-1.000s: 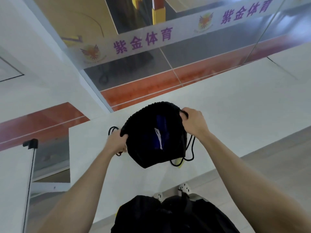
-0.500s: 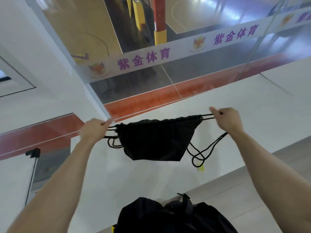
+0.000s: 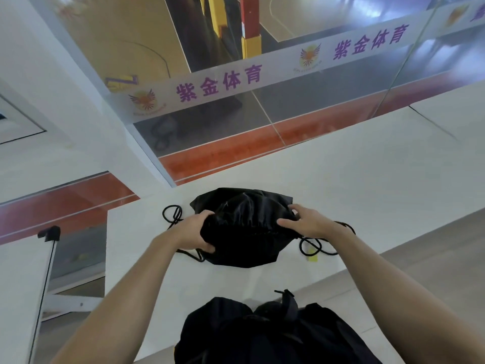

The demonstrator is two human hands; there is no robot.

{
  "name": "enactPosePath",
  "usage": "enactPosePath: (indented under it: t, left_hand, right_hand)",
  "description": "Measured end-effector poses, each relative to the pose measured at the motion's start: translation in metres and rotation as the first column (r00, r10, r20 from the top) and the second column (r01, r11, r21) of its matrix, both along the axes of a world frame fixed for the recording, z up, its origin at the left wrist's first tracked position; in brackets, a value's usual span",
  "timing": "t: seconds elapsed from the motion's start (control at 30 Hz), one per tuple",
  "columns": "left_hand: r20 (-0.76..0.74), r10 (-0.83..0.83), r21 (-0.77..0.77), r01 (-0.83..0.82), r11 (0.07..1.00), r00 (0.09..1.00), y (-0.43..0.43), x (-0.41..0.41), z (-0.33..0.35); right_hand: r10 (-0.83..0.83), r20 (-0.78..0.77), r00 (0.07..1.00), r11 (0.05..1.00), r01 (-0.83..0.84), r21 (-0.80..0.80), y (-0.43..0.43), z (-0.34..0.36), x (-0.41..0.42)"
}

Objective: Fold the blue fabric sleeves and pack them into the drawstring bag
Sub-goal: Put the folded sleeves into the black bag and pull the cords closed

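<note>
1. The counter [image 3: 367, 195] carries the black drawstring bag [image 3: 244, 229].
2. The bag looks cinched and no blue sleeves show, so packing seems done.
3. The left hand [image 3: 195, 232] grips the bag with curled fingers. The right hand [image 3: 309, 223] rests straighter fingers on it.

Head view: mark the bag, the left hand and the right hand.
Bag [image 3: 246, 206], head view, top panel between the hands.
Left hand [image 3: 193, 231], head view, back of the hand.
Right hand [image 3: 309, 222], head view, back of the hand.
</note>
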State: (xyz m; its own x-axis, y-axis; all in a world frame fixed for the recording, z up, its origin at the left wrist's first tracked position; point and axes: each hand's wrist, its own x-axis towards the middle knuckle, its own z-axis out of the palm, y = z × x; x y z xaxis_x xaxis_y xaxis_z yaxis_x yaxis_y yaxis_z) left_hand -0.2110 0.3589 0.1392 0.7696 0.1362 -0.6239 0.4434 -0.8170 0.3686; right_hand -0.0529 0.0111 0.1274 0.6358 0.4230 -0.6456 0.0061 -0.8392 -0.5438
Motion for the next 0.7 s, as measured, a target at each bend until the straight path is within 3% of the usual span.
enactPosePath:
  t: [0.13,0.23,0.33,0.43,0.5,0.6,0.7]
  left_hand:
    - [0.226,0.104,0.081,-0.125,0.989,0.968,0.002,0.005,0.000]
    - [0.210,0.126,0.095,-0.148,0.984,0.970,0.006,0.015,0.016]
    - [0.221,0.011,0.223,-0.061,0.973,0.975,0.006,0.030,0.049]
    - [0.363,-0.015,0.267,-0.089,0.960,0.932,0.000,0.051,0.092]
    - [0.484,0.006,0.248,-0.144,0.958,0.875,-0.008,0.066,0.108]
    - [0.650,0.149,0.120,-0.294,0.948,0.745,-0.007,0.081,0.102]
    - [0.663,0.348,0.091,-0.532,0.842,0.663,0.042,0.063,0.079]
  right_hand:
    - [0.055,0.088,0.995,0.992,-0.044,-0.117,0.001,-0.004,0.005]
    - [0.064,0.222,0.973,0.985,-0.026,-0.172,0.006,0.006,0.019]
    - [0.058,0.412,0.909,0.985,0.016,-0.173,0.014,0.036,0.033]
    - [-0.045,0.672,0.739,0.996,0.082,-0.024,0.029,0.070,0.041]
    - [-0.146,0.744,0.652,0.989,0.091,0.115,0.042,0.081,0.042]
    - [-0.322,0.724,0.610,0.943,0.139,0.303,0.044,0.083,0.049]
    - [-0.549,0.619,0.561,0.833,0.423,0.356,-0.021,0.056,0.068]
